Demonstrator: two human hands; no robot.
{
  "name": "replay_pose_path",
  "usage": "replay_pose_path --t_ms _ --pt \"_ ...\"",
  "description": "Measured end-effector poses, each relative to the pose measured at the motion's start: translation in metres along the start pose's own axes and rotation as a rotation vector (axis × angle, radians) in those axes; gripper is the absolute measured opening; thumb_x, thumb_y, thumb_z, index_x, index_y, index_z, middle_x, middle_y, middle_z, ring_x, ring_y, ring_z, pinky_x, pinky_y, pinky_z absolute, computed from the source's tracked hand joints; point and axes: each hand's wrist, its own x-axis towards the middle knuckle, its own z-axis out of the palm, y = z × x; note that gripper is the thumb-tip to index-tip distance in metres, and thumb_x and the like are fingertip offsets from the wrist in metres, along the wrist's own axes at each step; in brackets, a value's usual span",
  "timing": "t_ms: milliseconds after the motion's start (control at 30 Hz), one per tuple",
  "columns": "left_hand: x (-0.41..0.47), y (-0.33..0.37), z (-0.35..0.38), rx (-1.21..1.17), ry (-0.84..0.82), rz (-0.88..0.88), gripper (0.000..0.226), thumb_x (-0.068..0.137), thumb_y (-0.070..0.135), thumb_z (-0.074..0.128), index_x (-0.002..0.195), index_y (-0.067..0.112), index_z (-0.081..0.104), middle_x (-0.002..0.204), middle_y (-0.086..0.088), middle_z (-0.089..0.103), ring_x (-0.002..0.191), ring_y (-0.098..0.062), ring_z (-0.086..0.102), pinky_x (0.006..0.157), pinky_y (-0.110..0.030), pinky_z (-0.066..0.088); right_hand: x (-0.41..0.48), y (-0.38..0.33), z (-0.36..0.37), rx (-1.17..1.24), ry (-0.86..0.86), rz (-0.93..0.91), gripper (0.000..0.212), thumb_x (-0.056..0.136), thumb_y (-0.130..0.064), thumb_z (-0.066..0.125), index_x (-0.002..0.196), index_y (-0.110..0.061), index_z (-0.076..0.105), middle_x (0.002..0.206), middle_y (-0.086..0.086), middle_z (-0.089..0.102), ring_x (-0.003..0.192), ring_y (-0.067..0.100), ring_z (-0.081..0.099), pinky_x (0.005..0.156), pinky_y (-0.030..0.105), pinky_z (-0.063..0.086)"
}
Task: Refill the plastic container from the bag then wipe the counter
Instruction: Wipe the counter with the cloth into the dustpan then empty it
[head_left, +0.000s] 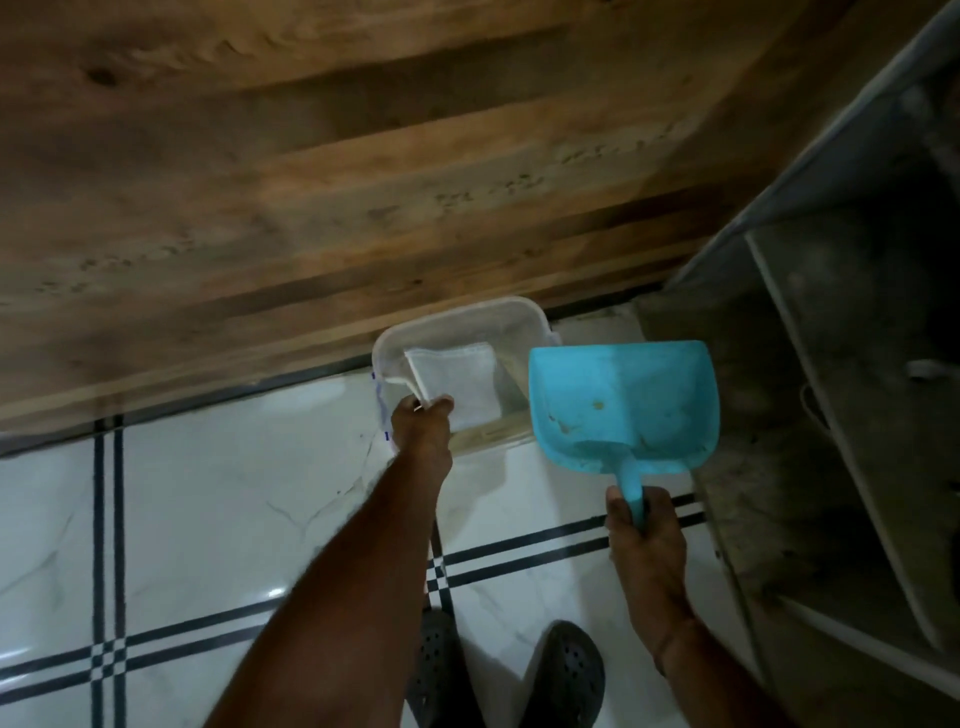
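Head view showed your left fingers (434, 405) pinched on the near rim of the clear plastic container (462, 332), with a folded white cloth (457, 382) caught under the same grip. The cloth lay inside the container, spread across its interior. Your left hand (421, 431) held the container out in front of you above the tiled floor (208, 509), its far edge close to the wooden worktop (311, 182); contact between the two could not be determined. The container carried small blue marks on its left wall.

Your right fingers (662, 506) were wrapped fully around the handle of a turquoise dustpan (623, 400). Your right hand (647, 545) held the dustpan with its pan pointing away from you, just beside the container's right side and overlapping its corner. A few brown specks showed on the pan surface.

Both forearms were extended forward. Dark perforated shoes (566, 675) stood on the floor below. A grey shelving unit (831, 364) occupied the right side.
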Motion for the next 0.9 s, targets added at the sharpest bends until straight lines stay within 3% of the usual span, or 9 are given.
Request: replay_pose_path --t_ms 133,267,333,533,733,900 --pt "-0.008 0.004 -0.01 0.076 -0.061 -0.079 0.037 0.083 0.004 0.08 0.111 0.016 0.059 0.104 -0.017 0.067 0.073 -0.023 0.062 0.075 -0.036 0.056 -0.011 0.006 -0.001 -0.016 0.006 0.05 0.02 0.096 -0.022 0.071 0.09 -0.009 0.057 0.074 0.008 0.052 0.069 0.025 0.05 0.068 0.044 0.048" --pt "-0.066 0.045 -0.041 0.365 -0.053 0.082 0.04 0.083 0.029 0.082 0.119 0.025 0.062 0.117 -0.004 0.071 0.1 -0.023 0.068 0.096 -0.038 0.056 -0.041 -0.031 -0.012 -0.051 0.019 0.14 0.019 0.095 -0.023 0.073 0.09 -0.009 0.061 0.075 0.008 0.059 0.072 0.026 0.057 0.074 0.053 0.055" --pt "-0.126 0.081 -0.057 0.541 -0.071 0.228 0.039 0.089 0.033 0.077 0.123 0.023 0.062 0.118 0.004 0.069 0.104 -0.018 0.064 0.096 -0.03 0.049 -0.07 -0.074 -0.028 -0.032 0.033 0.162 0.016 0.095 -0.024 0.073 0.095 -0.012 0.064 0.08 0.008 0.065 0.078 0.026 0.062 0.081 0.054 0.057" --pt "-0.299 0.159 -0.089 0.878 -0.305 0.525 0.043 0.092 0.038 0.069 0.13 0.023 0.059 0.129 -0.001 0.07 0.117 -0.021 0.067 0.099 -0.04 0.053 -0.171 -0.204 -0.098 -0.003 -0.032 0.189 0.034 0.09 -0.055 0.069 0.099 -0.022 0.063 0.084 -0.001 0.065 0.074 0.015 0.058 0.069 0.037 0.05" --pt "-0.426 0.21 -0.094 0.931 -0.508 0.819 0.042 0.09 0.035 0.072 0.128 0.02 0.062 0.122 -0.004 0.072 0.11 -0.024 0.069 0.094 -0.042 0.054 -0.275 -0.288 -0.163 -0.008 0.03 0.123 0.035 0.096 -0.056 0.061 0.108 -0.024 0.063 0.096 0.005 0.066 0.079 0.015 0.059 0.066 0.032 0.05" --pt "-0.496 0.236 -0.08 0.912 -0.673 0.964 0.057 0.079 0.062 0.059 0.128 0.032 0.056 0.125 0.0 0.067 0.111 -0.024 0.067 0.094 -0.047 0.055 -0.339 -0.328 -0.201 0.043 0.205 0.035 0.032 0.095 -0.058 0.062 0.102 -0.026 0.064 0.096 0.005 0.067 0.08 0.018 0.063 0.066 0.036 0.056"
